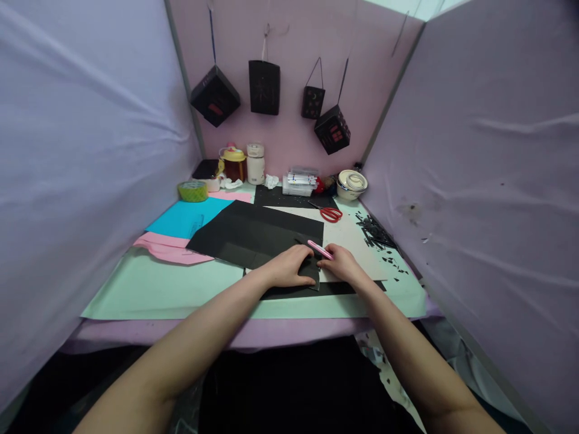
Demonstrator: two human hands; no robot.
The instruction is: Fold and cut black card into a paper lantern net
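My left hand (292, 268) lies on the right part of a black paper sheet (253, 232), thumb and fingers apart, pressing it down. My right hand (341, 263) is closed around a slim pink craft knife (320, 249), whose far end points up and left over the sheet's right edge. The fingertips of this hand are close to that edge. Under the sheet lies a pale board (357, 253), and another black sheet (335, 289) shows along its near side. Red-handled scissors (331, 214) rest at the board's far side.
Black paper scraps (375, 232) are strewn at the right. Blue paper (192, 217), pink paper (174, 248) and a green tape roll (193, 191) lie left. A white bottle (256, 166), pen box (299, 182) and bowl (351, 184) stand behind. Black paper lanterns (265, 87) hang above.
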